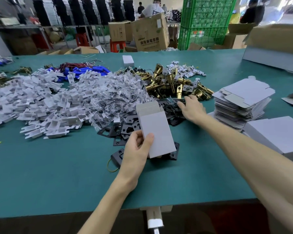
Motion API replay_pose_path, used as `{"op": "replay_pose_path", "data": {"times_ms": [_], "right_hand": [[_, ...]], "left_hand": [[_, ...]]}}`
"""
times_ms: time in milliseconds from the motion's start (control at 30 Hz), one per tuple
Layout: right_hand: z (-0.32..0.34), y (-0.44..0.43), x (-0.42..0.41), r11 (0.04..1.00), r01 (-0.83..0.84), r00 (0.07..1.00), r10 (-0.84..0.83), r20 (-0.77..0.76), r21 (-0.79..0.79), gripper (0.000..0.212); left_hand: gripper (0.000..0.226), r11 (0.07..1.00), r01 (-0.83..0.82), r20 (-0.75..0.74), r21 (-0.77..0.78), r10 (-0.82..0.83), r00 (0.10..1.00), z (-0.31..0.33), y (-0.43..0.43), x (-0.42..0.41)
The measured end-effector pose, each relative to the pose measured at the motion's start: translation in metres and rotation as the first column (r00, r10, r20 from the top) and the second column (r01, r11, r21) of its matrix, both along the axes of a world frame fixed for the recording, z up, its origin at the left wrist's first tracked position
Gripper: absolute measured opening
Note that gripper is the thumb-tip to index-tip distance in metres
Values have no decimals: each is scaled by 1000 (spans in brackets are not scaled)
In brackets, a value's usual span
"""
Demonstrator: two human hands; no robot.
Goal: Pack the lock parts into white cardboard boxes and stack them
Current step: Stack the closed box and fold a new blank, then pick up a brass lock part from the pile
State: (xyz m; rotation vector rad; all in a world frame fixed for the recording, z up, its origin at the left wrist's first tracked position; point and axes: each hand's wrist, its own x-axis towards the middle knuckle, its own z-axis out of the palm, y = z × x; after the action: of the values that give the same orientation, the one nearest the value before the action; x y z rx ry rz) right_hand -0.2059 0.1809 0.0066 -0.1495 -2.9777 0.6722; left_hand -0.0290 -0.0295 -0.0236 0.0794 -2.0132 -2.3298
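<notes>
My left hand point(137, 152) grips a white cardboard box point(156, 132) by its lower end, its top flap open and tilted away from me. My right hand point(191, 108) reaches over the heap of black metal plates point(125, 130) and pinches a thin dark metal plate point(178, 99) at the edge of the brass latch bolts point(169, 81). Left of these lie clear bags of screws point(118, 92) and a wide pile of white plastic parts point(41, 102). Blue parts with red wires point(85, 71) sit behind.
A stack of flat white box blanks point(242, 100) stands at the right, with folded white boxes point(277, 134) in front of it. One closed white box point(128, 61) stands far back on the green table point(57, 174). Brown cartons, a green crate stack and people are beyond the table.
</notes>
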Motion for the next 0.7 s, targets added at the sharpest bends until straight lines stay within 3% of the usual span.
{"op": "replay_pose_path", "data": {"times_ms": [200,400,700], "right_hand": [[-2,-1,-6,999,-38,999,38,-21,-3,53],[6,4,3,1000,23,980,-21,-199,5,28],[24,26,23,992,-26,940,-19,-340,-125,22]], "left_hand": [[48,1000,15,0,1,-15,1000,-1,-1,0],[51,1000,20,-5,-4,-20,1000,1,-1,0],[53,999,30,-17,-30,-30,999,3,-1,3]]}}
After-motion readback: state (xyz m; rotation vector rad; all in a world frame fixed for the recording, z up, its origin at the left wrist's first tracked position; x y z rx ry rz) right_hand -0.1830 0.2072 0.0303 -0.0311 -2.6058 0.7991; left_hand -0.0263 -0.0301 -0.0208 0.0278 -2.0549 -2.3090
